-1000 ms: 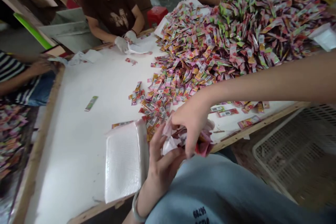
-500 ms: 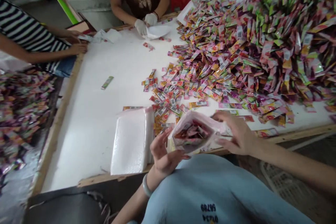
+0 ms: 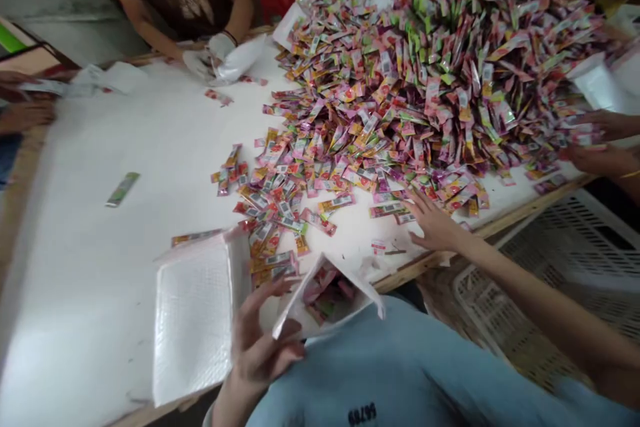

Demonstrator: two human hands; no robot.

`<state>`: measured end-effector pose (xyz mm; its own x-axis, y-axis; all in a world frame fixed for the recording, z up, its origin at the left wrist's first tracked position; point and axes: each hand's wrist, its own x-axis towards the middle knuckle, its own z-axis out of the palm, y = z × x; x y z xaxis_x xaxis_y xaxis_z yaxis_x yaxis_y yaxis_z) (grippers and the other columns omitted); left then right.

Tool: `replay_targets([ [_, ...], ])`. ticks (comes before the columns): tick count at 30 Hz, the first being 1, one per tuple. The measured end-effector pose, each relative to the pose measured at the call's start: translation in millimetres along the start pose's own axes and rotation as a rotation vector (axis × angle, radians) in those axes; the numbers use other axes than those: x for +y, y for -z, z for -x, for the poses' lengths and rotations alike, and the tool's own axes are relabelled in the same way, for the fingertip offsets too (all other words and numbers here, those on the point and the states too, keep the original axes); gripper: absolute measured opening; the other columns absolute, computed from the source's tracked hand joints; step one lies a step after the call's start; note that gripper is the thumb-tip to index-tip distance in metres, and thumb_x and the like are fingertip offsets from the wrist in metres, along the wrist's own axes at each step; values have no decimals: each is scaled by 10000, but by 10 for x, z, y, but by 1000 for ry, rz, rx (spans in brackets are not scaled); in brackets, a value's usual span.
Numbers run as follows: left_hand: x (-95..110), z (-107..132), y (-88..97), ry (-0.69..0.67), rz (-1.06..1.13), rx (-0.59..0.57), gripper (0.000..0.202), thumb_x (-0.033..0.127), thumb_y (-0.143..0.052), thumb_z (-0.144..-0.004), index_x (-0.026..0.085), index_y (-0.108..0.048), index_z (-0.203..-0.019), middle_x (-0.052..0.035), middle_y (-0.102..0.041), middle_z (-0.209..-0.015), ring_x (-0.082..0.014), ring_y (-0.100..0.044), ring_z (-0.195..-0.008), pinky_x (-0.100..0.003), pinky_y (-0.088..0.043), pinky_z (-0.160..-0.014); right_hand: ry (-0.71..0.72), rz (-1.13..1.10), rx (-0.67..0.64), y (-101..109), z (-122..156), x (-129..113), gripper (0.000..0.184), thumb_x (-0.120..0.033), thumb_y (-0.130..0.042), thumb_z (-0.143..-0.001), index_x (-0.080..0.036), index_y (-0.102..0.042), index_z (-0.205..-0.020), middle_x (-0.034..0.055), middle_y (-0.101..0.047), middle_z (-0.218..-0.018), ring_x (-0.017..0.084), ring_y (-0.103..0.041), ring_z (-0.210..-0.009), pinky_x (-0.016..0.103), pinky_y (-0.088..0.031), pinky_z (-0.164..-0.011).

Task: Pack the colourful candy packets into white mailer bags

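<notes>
My left hand (image 3: 263,340) grips the left edge of a white bubble mailer (image 3: 304,303), which is held mouth-up against my front. Several small sachets (image 3: 330,290) show inside its gaping mouth. My right hand (image 3: 436,223) is apart from the mailer, fingers spread, at the near edge of a big heap of colourful sachets (image 3: 370,127). Its fingertips are by a few pink sachets, and nothing is visibly held. To the left of my left hand lies a stack of white bubble mailers (image 3: 193,313).
Across the white table (image 3: 90,260), a co-worker's gloved hands (image 3: 210,57) handle a white bag. Other people's hands (image 3: 600,140) are at the right by the heap. One green sachet (image 3: 123,189) lies alone. A white plastic crate (image 3: 530,280) stands below the wooden edge.
My right hand has let go of the mailer and moved to the heap's near edge. The mailer, still in my left hand, is lower against my front. The view has shifted right.
</notes>
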<state>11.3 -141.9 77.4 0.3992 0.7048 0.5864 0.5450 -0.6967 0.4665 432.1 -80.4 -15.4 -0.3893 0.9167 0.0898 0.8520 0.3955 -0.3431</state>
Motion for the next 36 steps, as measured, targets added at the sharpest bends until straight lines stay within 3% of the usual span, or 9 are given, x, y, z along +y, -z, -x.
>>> replay_targets([
  [3,67,-138,48,33,-31,-58,156,189,-620,-961,236,-742,-1046,-99,-675,-1381,-247,-722,-1133,-358,-658,-893,-92,153,-163,-169,121,349,348,-164,-529,-919,-92,-659,-1234,281,-422,-1627,409,-338,-1556,623,-373,-1205],
  [8,250,-319,-3,213,-23,-32,624,92,-608,-907,264,-568,-1506,-84,-711,-1392,-268,-708,-1245,-399,-623,-1032,45,66,-189,-410,-10,214,236,-208,-471,-1009,-209,-704,-1043,146,-470,-1628,346,-334,-1561,608,-305,-1260],
  [10,295,-347,-25,247,11,-24,653,101,-592,-912,288,-538,-1535,-71,-690,-1431,-280,-693,-1281,-417,-639,-1019,-43,59,-119,-485,-159,120,204,-306,-560,-995,-190,-687,-1103,199,-495,-1581,379,-389,-1511,621,-322,-1240],
  [13,305,-359,-41,262,9,-2,674,106,-599,-904,303,-526,-1545,-67,-666,-1465,-299,-676,-1308,-458,-647,-1018,-177,69,-54,-573,-339,16,470,-403,-651,-947,-86,-590,-1288,285,-566,-1433,407,-490,-1382,555,-407,-1171],
  [16,277,-337,-24,305,-30,24,674,117,-617,-914,341,-524,-1543,-41,-654,-1485,-270,-662,-1329,-426,-624,-1062,-236,117,-84,-627,-378,-101,508,-315,-605,-954,-65,-503,-1385,260,-622,-1319,377,-556,-1242,472,-475,-1054],
  [20,246,-260,61,330,-8,71,647,107,-603,-933,377,-547,-1518,-9,-678,-1451,-228,-669,-1314,-362,-595,-1092,-347,158,-251,-632,-375,-229,316,-135,-561,-881,-96,-577,-1194,214,-674,-1134,335,-605,-1080,413,-504,-936],
  [23,216,-186,121,291,50,84,663,43,-598,-906,316,-570,-1510,-37,-693,-1427,-246,-683,-1293,-363,-605,-1069,-276,71,-316,-570,-554,-289,251,-124,-571,-879,-126,-588,-1129,188,-657,-1162,306,-624,-1094,408,-514,-983],
  [29,191,-80,122,211,58,108,691,-4,-577,-872,241,-563,-1518,-80,-689,-1429,-253,-685,-1292,-371,-616,-1054,155,-99,-303,-549,-1347,-639,413,-19,-565,-837,-184,-566,-1216,175,-529,-1491,319,-489,-1424,457,-471,-1136],
  [36,236,-94,55,304,96,133,690,48,-567,-907,263,-506,-1560,-82,-647,-1486,-276,-644,-1355,-443,-594,-1114,-9,-184,-279,-499,-1435,-766,176,-123,-610,-862,-164,-596,-1032,145,-725,-1030,300,-687,-1083,440,-573,-958],
])
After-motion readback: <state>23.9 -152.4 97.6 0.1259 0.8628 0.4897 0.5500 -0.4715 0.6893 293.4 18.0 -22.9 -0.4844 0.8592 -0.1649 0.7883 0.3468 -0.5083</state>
